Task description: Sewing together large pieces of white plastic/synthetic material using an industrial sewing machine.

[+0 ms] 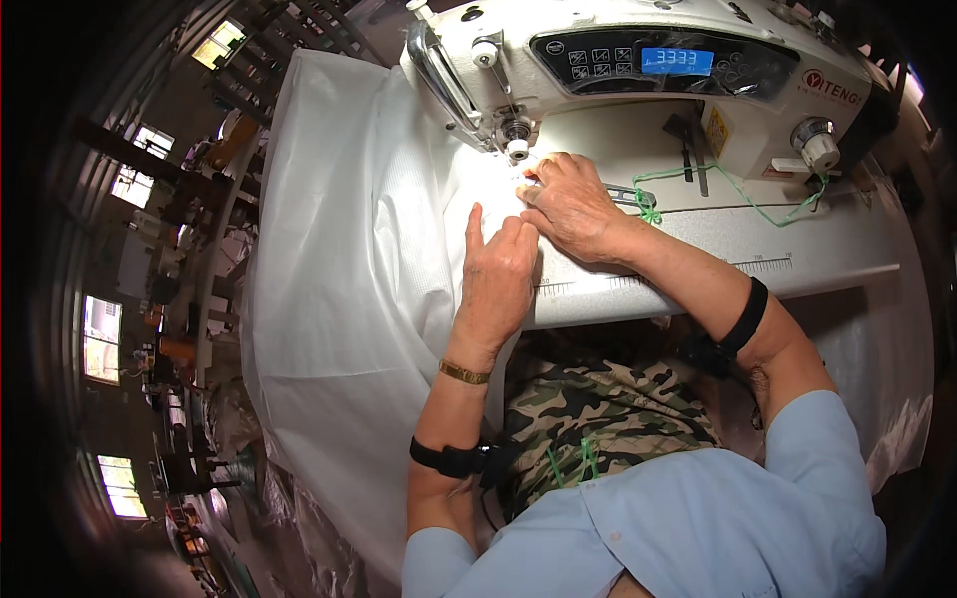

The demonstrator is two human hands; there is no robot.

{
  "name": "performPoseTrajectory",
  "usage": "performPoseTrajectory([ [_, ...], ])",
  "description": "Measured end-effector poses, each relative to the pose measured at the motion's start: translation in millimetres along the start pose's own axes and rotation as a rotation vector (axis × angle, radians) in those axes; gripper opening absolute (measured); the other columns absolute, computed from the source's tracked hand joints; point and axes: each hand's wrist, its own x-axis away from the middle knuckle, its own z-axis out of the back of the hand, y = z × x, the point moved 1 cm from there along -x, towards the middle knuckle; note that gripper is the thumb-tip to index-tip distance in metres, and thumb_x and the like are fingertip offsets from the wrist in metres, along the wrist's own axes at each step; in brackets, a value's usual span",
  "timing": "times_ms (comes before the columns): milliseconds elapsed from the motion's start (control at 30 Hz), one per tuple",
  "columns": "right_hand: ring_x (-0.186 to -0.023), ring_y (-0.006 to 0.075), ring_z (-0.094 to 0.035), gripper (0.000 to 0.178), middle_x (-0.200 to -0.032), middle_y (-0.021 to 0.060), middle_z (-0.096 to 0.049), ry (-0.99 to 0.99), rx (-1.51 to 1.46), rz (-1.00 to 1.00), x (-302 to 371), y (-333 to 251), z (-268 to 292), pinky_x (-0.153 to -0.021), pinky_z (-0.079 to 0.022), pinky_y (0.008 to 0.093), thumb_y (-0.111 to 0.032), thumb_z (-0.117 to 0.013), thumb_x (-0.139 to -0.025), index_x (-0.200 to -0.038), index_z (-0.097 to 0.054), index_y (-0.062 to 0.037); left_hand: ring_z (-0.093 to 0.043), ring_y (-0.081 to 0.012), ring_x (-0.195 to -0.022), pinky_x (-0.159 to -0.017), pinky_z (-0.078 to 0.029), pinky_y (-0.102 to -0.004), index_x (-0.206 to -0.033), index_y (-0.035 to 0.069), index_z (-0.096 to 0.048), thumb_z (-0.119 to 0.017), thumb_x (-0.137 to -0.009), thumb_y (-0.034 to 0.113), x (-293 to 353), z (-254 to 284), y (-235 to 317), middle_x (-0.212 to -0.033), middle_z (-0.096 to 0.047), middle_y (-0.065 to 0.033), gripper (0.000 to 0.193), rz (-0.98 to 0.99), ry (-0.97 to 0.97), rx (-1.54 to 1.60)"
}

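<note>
White, translucent sheet fabric (334, 229) drapes over the left side of the sewing machine (469, 90) and hangs off the table. Just below the needle area, my right hand (578, 211) pinches the fabric's edge, fingers bent close under the presser foot. Against it, nearer to me, is my left hand (498, 269), its thumb and curled fingers closed on the same edge while the index finger points forward over the cloth. Bright lamp glare washes out the spot between the fingertips, so the needle tip and the exact seam are hidden.
Thread snips (626, 196) tied to a green cord (743, 187) lie right of my right hand. Dark-handled tools (686, 149) rest under the machine arm. A handwheel-like knob (817, 145) sits at right. The table's front edge (718, 284) carries a ruler scale.
</note>
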Motion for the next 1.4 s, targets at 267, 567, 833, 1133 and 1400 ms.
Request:
performPoseTrajectory([
  [267,-0.126,0.0311,-0.044,0.035,-0.128,0.0188,-0.056,-0.040,-0.016,0.014,0,-1,1,-0.110,-0.027,0.0471,-0.023,-0.055,-0.094,-0.120,-0.067,-0.0037,-0.059,-0.0307,-0.084,-0.110,-0.036,-0.0500,-0.087,-0.001,-0.059,-0.059,-0.082,-0.002,7,-8,-6,-0.090,-0.058,-0.0123,0.004,0.041,0.119,0.064],
  [567,-0.127,0.0305,-0.044,0.034,-0.128,0.0186,-0.056,-0.080,0.107,-0.015,3,-3,1,-0.108,-0.029,0.0523,-0.022,-0.054,-0.093,-0.120,-0.066,-0.0048,-0.054,-0.0232,-0.069,-0.086,-0.041,-0.0373,-0.074,0.006,-0.057,-0.068,-0.084,0.009,4,-3,-6,-0.072,-0.052,-0.0061,0.015,0.029,0.087,-0.106],
  [833,-0.122,0.0312,-0.046,0.033,-0.123,0.0192,-0.058,-0.022,0.124,-0.023,-1,1,-5,-0.103,-0.032,0.0503,-0.025,-0.051,-0.096,-0.117,-0.066,-0.0051,-0.057,-0.0236,-0.064,-0.093,-0.039,-0.0445,-0.073,0.007,-0.057,-0.064,-0.087,0.007,-20,-8,-26,-0.064,-0.055,-0.0066,0.016,-0.093,0.046,-0.173],
  [1133,-0.116,0.0280,-0.050,0.028,-0.116,0.0149,-0.062,-0.019,-0.014,-0.024,1,3,0,-0.102,-0.036,0.0427,-0.020,-0.053,-0.097,-0.110,-0.073,-0.0059,-0.057,-0.0250,-0.064,-0.094,-0.038,-0.0462,-0.070,0.007,-0.056,-0.066,-0.075,0.000,2,8,-7,-0.064,-0.058,-0.0076,0.013,0.031,-0.056,-0.149],
  [1400,-0.113,0.0256,-0.053,0.023,-0.113,0.0129,-0.063,0.013,-0.017,0.020,3,-2,3,-0.098,-0.038,0.0405,-0.013,-0.056,-0.093,-0.105,-0.073,-0.0042,-0.056,-0.0228,-0.066,-0.093,-0.038,-0.0443,-0.089,0.005,-0.064,-0.065,-0.077,-0.001,24,9,6,-0.065,-0.054,-0.0054,0.014,0.050,0.016,-0.115],
])
